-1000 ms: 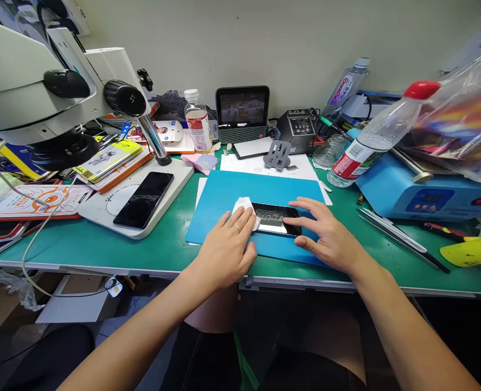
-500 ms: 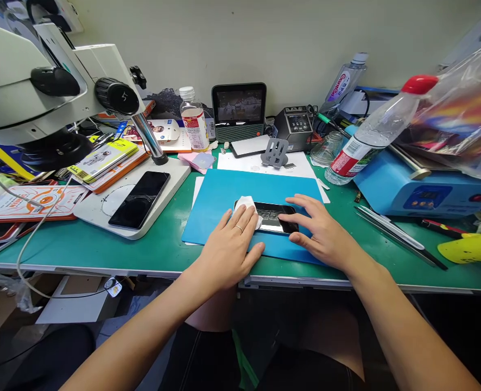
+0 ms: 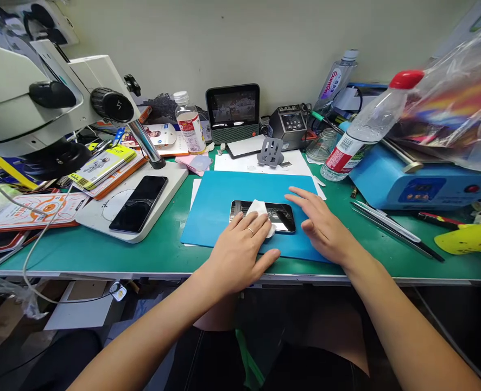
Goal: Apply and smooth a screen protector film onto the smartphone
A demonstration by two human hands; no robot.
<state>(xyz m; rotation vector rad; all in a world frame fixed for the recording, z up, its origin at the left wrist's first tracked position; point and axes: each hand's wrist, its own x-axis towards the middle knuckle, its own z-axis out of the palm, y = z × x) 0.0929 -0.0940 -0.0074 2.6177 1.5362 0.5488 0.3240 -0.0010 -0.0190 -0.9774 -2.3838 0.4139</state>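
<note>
On the blue mat (image 3: 208,212) lies a phone (image 3: 285,214) with its dark, glossy screen up. My left hand (image 3: 244,241) presses a folded white wipe (image 3: 258,208) against that screen, fingers together over it and thumb out to the side. Part of the wipe is hidden beneath the fingers. Just right of the phone, my right hand (image 3: 322,222) is held with its fingers apart and nothing in them. It appears to be off the phone.
Left of the mat, a second phone (image 3: 139,203) rests on the base of a microscope (image 3: 57,103). Tweezers (image 3: 395,228) and a blue machine (image 3: 419,179) are on the right, near a red-capped bottle (image 3: 366,130). Behind the mat stand a grey holder (image 3: 270,152) and a small screen (image 3: 233,111).
My left hand has slid the wipe rightward across the phone's screen, uncovering its left end. My right hand has come off the phone's right end and moved slightly right.
</note>
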